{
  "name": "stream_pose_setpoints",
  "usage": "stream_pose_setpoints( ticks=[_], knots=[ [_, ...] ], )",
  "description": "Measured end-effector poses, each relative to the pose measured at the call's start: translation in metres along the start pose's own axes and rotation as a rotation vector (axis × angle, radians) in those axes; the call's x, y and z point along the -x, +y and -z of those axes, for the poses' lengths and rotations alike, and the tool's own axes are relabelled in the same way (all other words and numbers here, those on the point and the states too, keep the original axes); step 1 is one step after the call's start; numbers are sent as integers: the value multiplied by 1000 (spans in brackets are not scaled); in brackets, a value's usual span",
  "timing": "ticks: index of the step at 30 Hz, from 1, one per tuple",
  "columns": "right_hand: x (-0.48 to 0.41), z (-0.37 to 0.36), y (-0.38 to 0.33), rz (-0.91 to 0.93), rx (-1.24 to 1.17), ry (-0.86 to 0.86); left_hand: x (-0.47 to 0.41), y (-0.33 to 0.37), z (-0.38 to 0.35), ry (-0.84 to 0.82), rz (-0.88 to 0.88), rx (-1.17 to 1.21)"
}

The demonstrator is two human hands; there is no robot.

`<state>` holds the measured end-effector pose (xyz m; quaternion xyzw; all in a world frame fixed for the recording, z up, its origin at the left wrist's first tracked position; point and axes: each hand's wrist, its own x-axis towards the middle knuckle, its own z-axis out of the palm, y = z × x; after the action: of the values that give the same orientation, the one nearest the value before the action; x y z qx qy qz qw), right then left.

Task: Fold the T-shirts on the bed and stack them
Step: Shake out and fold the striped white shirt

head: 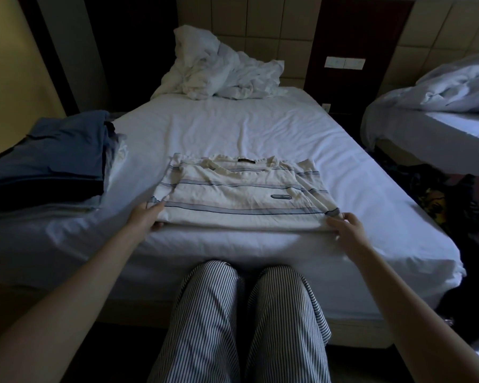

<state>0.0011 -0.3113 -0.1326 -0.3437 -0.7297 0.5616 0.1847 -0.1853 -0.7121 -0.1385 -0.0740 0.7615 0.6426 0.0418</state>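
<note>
Dim bedroom around you, with the white-sheeted bed (233,128) filling the middle of your view. The cream T-shirt (233,194) with blue stripes lies flat on the sheet near the foot edge, collar toward the headboard, sleeves lying along its sides. Your left hand (147,217) pinches its near left corner, thumb on top and fingers beneath. Your right hand (346,226) grips the near right corner at the edge. A stack of folded blue garments (44,167) sits on the bed's left side, apart from the shirt. A crumpled white duvet (219,73) is heaped at the headboard. A second bed (440,120) stands to the right.
</note>
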Motion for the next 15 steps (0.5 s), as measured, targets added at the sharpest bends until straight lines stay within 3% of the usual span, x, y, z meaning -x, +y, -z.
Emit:
stream_pose_setpoints(
  ticks=[5, 8, 11, 15],
  knots=[
    [-8, 4, -1, -44, 15, 17, 5, 9, -6, -61, 126, 357],
    [-11, 11, 2, -69, 33, -24, 8, 25, -16, -76, 110, 493],
    [-11, 12, 5, -14, 74, 13, 20, 51, -53, -151, -14, 464],
    [-4, 4, 12, 42, 97, 124, 35, 94, -132, -291, -228, 223]
  ],
)
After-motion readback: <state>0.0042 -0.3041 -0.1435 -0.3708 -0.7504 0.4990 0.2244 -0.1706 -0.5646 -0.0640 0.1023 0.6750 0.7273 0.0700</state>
